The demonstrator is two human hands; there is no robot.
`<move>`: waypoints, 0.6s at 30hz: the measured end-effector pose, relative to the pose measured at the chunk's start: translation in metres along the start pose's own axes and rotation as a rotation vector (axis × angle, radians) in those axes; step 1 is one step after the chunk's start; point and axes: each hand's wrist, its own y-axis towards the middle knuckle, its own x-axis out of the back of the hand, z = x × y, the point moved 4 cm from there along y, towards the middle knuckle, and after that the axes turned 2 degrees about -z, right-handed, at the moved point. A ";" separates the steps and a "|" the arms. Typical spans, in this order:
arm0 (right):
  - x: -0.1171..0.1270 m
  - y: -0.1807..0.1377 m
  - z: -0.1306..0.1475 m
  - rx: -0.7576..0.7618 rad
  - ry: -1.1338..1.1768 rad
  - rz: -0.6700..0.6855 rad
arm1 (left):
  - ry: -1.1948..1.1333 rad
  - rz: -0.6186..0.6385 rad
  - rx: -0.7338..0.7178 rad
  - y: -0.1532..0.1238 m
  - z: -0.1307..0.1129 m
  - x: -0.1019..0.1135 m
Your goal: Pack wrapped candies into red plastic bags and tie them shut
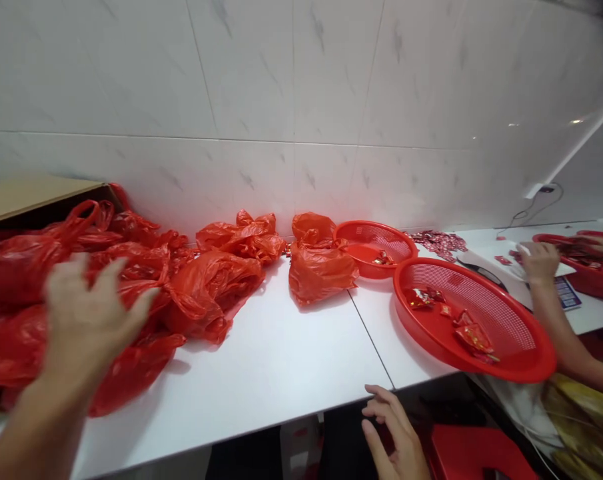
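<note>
The left hand is spread wide, fingers splayed, blurred as it reaches over the heap of red plastic bags at the left end of the white desk; it holds nothing, and I cannot tell whether the fingertips touch the plastic. The right hand hangs loosely open and empty below the desk's front edge, well apart from the heap. Taking the heap as landmark: behind it a cardboard box stands against the tiled wall; to its right lies a single tied red bag, then a small red basket, then a larger red basket holding a few red wrapped sweets and jutting over the desk's edge. Furthest right of the heap another person's hand works near a third basket. The bags are thin, slippery and tangled, so a grab with the wide hand could likely catch several at once, or drag one off the front edge; a careless sweep rightward might also nudge the overhanging basket and tip its sweets
</note>
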 end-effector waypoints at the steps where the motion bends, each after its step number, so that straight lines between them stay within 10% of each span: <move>1: 0.000 0.001 -0.001 0.012 -0.030 -0.006 | 0.133 -0.107 -0.097 0.002 -0.005 -0.020; 9: -0.052 0.015 -0.002 0.190 -0.430 0.318 | 0.202 0.340 -0.441 0.015 -0.057 -0.240; 18: -0.059 0.017 -0.003 0.094 -0.484 0.397 | 0.367 0.154 -0.176 0.151 -0.022 -0.245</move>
